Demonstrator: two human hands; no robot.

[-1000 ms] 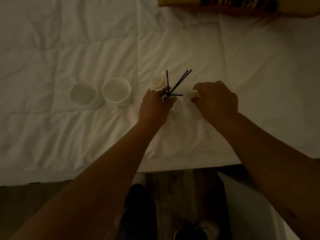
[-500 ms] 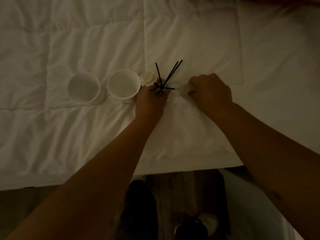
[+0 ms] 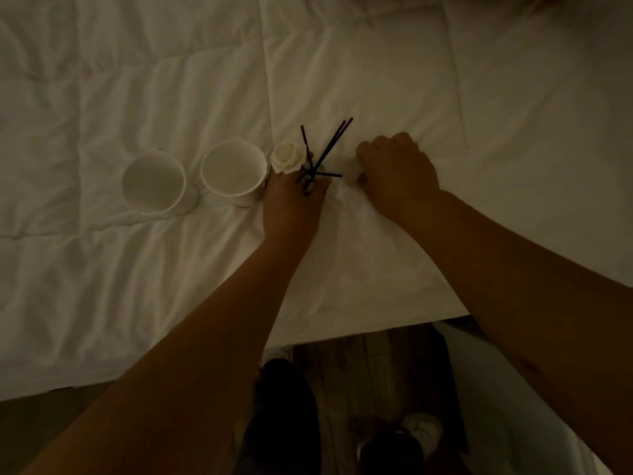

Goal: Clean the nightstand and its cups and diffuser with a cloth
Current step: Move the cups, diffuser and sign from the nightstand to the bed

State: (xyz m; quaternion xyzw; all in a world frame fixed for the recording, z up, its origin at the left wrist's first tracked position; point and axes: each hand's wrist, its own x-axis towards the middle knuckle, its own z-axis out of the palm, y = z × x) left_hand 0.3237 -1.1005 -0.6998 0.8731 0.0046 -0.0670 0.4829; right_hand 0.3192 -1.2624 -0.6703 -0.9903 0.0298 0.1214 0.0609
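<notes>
Two white cups stand upright side by side on the white bedcover: one cup [image 3: 154, 183] on the left, the other cup [image 3: 234, 171] to its right. My left hand [image 3: 293, 204] grips the diffuser, whose body is hidden under the fingers; its black reeds [image 3: 325, 149] and a white rose [image 3: 287, 156] stick up above the hand. My right hand [image 3: 397, 169] is curled round a white cloth [image 3: 346, 195], which lies bunched against the diffuser's right side.
The white quilted bedcover [image 3: 376, 80] fills most of the view, and its near edge [image 3: 342, 332] runs across below my forearms. Beneath it show a wooden floor [image 3: 370, 365], dark trouser legs and a white shoe [image 3: 423, 431]. The room is dim.
The view has shifted a little, so cups and hands sit lower left in frame. The diffuser came down closer to the right cup. Right hand moved in against it with the cloth.
</notes>
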